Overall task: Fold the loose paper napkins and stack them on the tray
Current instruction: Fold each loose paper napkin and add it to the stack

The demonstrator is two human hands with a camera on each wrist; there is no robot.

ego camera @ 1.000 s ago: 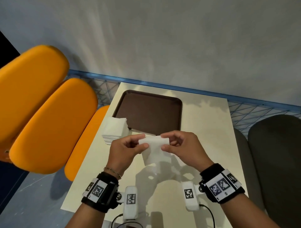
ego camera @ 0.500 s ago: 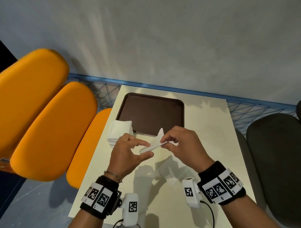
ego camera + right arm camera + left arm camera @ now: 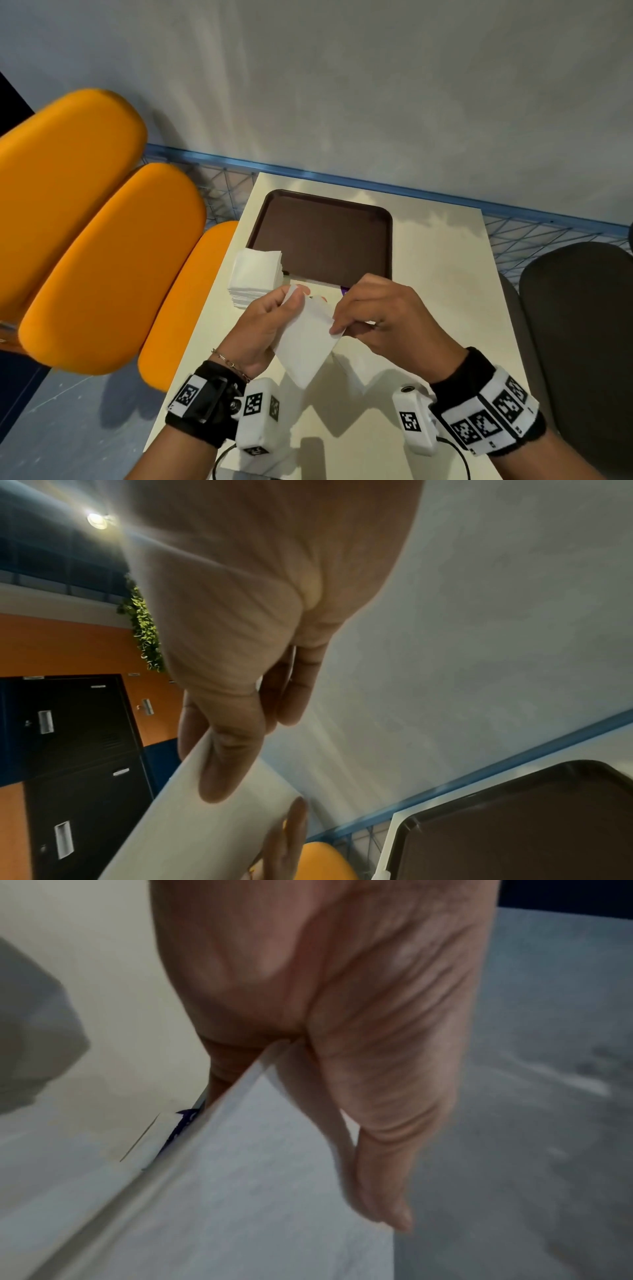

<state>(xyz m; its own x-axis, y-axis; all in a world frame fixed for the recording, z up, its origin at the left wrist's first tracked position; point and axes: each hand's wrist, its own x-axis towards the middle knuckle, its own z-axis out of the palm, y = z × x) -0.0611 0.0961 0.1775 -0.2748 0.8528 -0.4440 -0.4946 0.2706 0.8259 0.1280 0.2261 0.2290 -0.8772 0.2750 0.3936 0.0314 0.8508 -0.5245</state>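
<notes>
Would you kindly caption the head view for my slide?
Both hands, left and right, pinch a napkin above the table.

The napkin (image 3: 306, 342) is thin matt white paper with a faint soft texture, and the napkin stack (image 3: 255, 274) beside it looks the same. The tray (image 3: 325, 236) is dark brown plastic, smooth with a dull sheen. The table (image 3: 442, 274) has a smooth, pale cream surface. The orange seats (image 3: 102, 267) look smooth and padded, with a slight sheen.
</notes>
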